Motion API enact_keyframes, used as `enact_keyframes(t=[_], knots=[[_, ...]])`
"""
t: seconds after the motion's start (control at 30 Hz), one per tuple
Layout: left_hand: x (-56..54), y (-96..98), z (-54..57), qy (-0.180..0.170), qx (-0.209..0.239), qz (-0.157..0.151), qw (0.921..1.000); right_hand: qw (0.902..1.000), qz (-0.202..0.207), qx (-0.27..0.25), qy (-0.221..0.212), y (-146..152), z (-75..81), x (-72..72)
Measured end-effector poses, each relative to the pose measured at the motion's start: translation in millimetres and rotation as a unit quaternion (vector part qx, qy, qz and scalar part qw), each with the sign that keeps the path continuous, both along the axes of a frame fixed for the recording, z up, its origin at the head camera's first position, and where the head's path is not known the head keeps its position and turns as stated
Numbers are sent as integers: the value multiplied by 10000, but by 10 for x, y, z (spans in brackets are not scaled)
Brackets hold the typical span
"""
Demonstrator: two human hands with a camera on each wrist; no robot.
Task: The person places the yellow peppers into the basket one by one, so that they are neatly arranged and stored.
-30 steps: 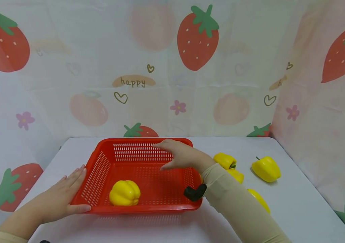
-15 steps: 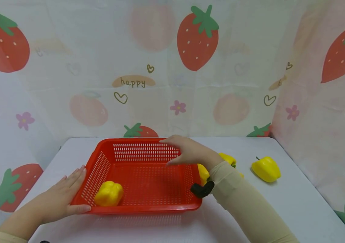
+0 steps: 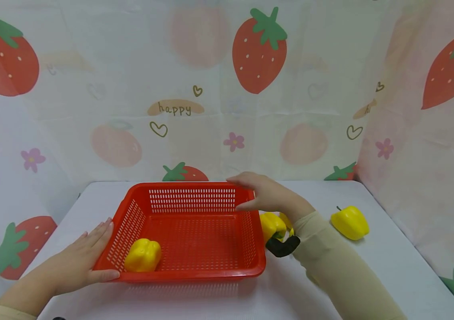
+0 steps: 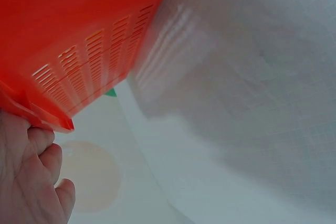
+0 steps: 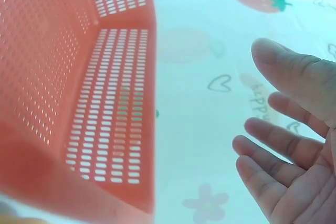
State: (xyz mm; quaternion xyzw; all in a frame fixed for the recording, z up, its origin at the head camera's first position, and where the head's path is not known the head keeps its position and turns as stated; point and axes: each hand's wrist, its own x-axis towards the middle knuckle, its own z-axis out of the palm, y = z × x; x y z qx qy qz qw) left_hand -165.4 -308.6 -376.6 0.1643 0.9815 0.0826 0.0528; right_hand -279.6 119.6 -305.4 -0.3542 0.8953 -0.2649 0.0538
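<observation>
A red plastic basket (image 3: 194, 276) with slotted sides stands on the white table. One yellow bell pepper (image 3: 143, 255) lies in its front left corner. My left hand (image 3: 86, 253) rests against the left rim, fingers straight, the thumb lying along the front rim. In the left wrist view the basket's slotted outer wall (image 4: 100, 51) rises above my fingers. Over the basket's back right corner, my right hand (image 3: 268, 193) hangs in the air, fingers spread and holding nothing. The right wrist view shows its palm and thumb apart from the basket.
More yellow bell peppers (image 3: 271, 224) sit just right of the basket, partly hidden by my right wrist and its black wrist piece (image 3: 283, 246). Another yellow bell pepper (image 3: 351, 223) lies farther right. A strawberry-print cloth (image 3: 218, 146) hangs behind the table.
The pepper in the basket has shifted left into the front left corner. My right hand has moved right and up, away from the basket's middle. My left hand stays put.
</observation>
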Motion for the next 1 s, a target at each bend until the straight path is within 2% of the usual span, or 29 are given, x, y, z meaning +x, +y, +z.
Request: enact_keyframes(t=[0.53,0.77,1.0], knots=[[16,-4,-11,56,59,-30,10000,9995,-234,-131,-139,385,24,91],[17,-9,-22,53,72,-27,10000,9995,-317,60,46,596,20,133],[9,-11,-24,55,67,-22,10000,9994,-334,-38,77,800,22,178]])
